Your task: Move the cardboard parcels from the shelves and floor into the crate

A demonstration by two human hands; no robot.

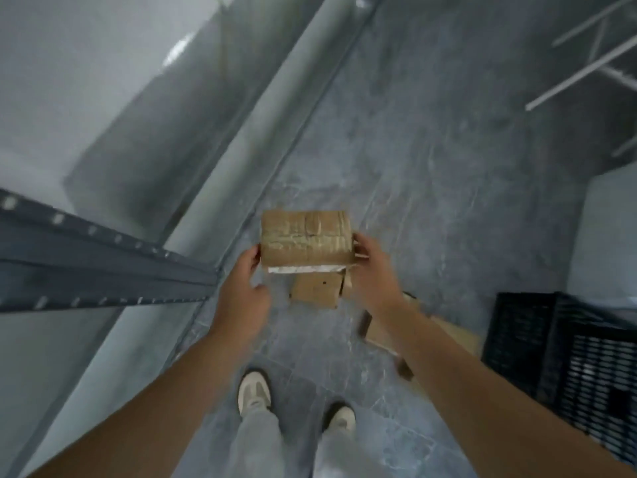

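A: Which step is in hand here?

B: The carry, I'd say. One cardboard parcel (306, 238) is held in the air between both hands, well above the grey stone floor (431, 150). The left hand (241, 288) has its fingers curled against the parcel's left end, and the right hand (370, 267) is clasped round the right end. Neither hand is free.

A: And where is the crate?

B: The black plastic crate (568, 346) stands on the floor at the near right, well apart from the held parcel. Only its slatted wall shows, so I cannot tell whether anything lies inside.

A: What does the next move call for?

B: A turn to the right, I judge, then lowering the parcel over the crate's rim with both ends held until it is inside. The load looks light, but the tape on its near edge is peeling.

A: Is anything left to fetch?

B: A second parcel (315, 288) lies on the floor right under the held one. More brown cardboard (386, 334) lies beside the crate, partly hidden by the right forearm — too blurred to call a parcel. The blue metal shelf rack (103, 263) stands at the left.
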